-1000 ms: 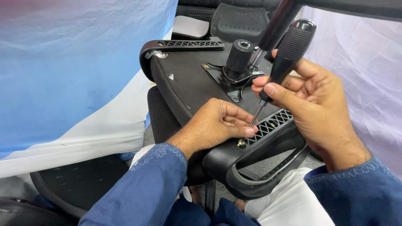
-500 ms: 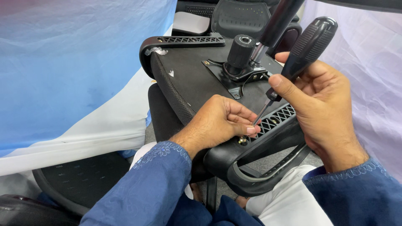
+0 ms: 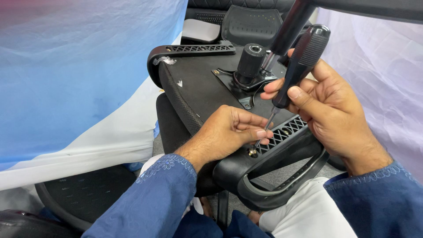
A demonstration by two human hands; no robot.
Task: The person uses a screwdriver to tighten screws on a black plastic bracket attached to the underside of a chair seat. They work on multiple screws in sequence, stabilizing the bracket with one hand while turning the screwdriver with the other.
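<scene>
Right hand (image 3: pixel 328 110) grips screwdriver (image 3: pixel 296 70), tip on screw (image 3: pixel 252 152) in near armrest (image 3: pixel 273 167); left hand (image 3: pixel 224 132) fingers pinch shaft; screw head stands proud, not fully seated

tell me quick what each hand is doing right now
Left hand: closed, fingertips pinching the thin metal screwdriver shaft near the brass screw.
Right hand: closed around the black ribbed screwdriver handle.
</scene>
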